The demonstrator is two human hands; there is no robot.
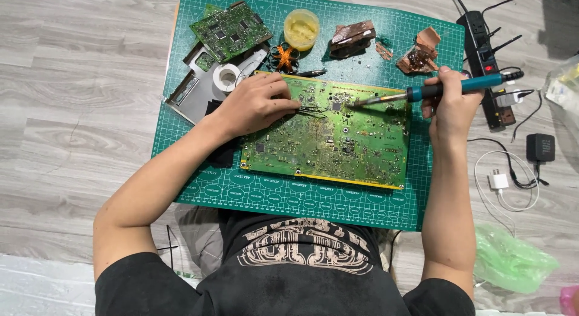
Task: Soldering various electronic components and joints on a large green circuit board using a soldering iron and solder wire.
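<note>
A large green circuit board [329, 141] lies on a green cutting mat [301, 195] on the floor. My left hand [256, 105] rests on the board's upper left and pinches dark tweezers [310, 111], whose tips point right toward a small black chip [336, 105]. My right hand [449, 105] grips a blue-handled soldering iron [458, 85]. Its metal tip reaches left to just beside that chip.
A smaller green board [230, 30], a metal frame [202, 90], a tape roll [227, 76], a yellow paste tub [301, 29] and copper-brown pieces [353, 37] sit along the mat's far side. A black power strip [485, 56], chargers [540, 148] and cables lie right.
</note>
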